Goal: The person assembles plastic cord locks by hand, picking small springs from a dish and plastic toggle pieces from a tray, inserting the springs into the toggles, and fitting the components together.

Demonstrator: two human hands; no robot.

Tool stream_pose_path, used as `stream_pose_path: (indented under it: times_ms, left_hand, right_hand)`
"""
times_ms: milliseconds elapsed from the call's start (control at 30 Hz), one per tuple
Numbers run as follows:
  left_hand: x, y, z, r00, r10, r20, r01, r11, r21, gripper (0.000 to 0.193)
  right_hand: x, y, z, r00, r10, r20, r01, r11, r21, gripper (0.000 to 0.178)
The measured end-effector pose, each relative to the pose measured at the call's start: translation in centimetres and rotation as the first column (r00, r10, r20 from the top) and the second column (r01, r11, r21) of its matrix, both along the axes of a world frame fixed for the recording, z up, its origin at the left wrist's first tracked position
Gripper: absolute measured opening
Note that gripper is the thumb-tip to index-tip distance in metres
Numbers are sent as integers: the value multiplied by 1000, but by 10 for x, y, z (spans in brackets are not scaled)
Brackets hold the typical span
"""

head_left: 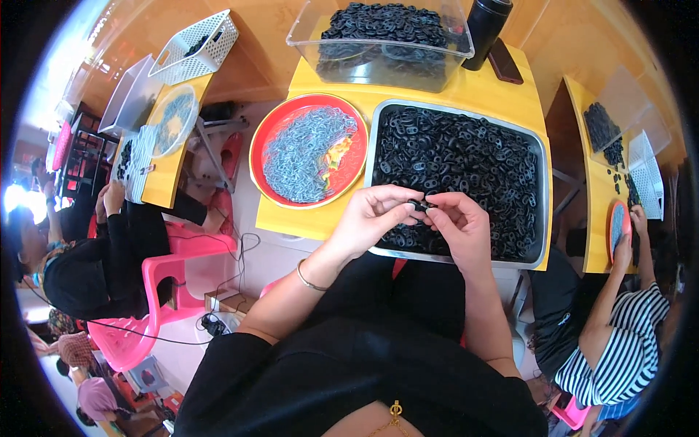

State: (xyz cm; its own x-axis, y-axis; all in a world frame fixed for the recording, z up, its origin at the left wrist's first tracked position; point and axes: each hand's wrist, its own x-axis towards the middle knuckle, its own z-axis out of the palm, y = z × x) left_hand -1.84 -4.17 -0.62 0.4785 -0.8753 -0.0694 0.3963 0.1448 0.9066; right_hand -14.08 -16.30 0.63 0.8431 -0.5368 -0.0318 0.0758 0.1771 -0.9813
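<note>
My left hand (pixel 377 215) and my right hand (pixel 464 224) meet over the near part of a metal tray (pixel 451 105). Between their fingertips they pinch a small black plastic piece (pixel 418 206), partly covered by the fingers. Many small black oval pieces with holes (pixel 459 156) fill the tray. To the left of it stands a round red dish (pixel 286 116), heaped with thin silvery metal pins (pixel 298 160). Some yellowish scraps (pixel 336 154) lie at the right side of the dish.
Behind the tray, a clear plastic bin (pixel 378 71) holds more black pieces. A dark flask (pixel 486 33) and a phone (pixel 505 61) sit beside it on the yellow table (pixel 287 218). People work at tables on both sides. A pink chair (pixel 156 284) and cables are at left.
</note>
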Motion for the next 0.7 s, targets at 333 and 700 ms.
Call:
stream_pose_path:
  times_ms: [333, 700]
  left_hand:
    - [-4, 2, -1, 993, 33, -109, -44, 995, -93, 28]
    - [-4, 9, -3, 999, 12, -51, -18, 992, -126, 18]
  right_hand:
    - [0, 3, -1, 1000, 20, -18, -22, 996, -86, 15]
    - [0, 6, 5, 1000, 4, -27, -7, 993, -122, 15]
